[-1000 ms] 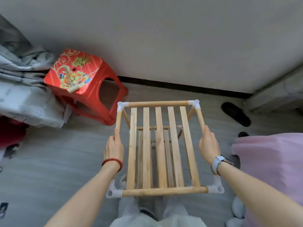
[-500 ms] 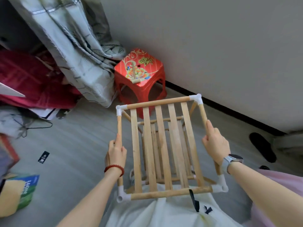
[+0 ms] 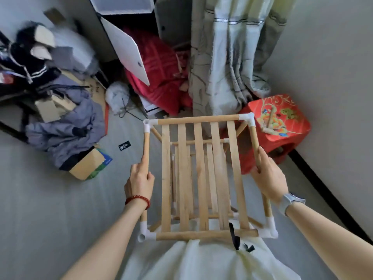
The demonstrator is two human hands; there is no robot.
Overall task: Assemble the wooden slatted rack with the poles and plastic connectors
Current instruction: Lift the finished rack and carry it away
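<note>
The wooden slatted rack [image 3: 198,174] is held up in front of me, its top tier of several slats facing the camera and a lower tier showing through the gaps. White plastic connectors [image 3: 246,117] join the poles at the corners. My left hand [image 3: 139,181] grips the left side pole, forefinger stretched along it. On the opposite side pole, my right hand [image 3: 269,176] has its fingers wrapped round the wood. A small wooden piece [image 3: 267,129] lies on the red stool.
A red plastic stool [image 3: 282,128] stands by the wall at right, behind the rack. A grey-green curtain [image 3: 228,57] hangs behind. Clothes, cardboard and boxes [image 3: 66,126] pile up at left, a red quilt [image 3: 161,77] at the back. Grey floor lies below.
The view has swung left with the rack still in both hands; the stool now sits at right and the clutter at left has come into sight. Both grips are unchanged.
</note>
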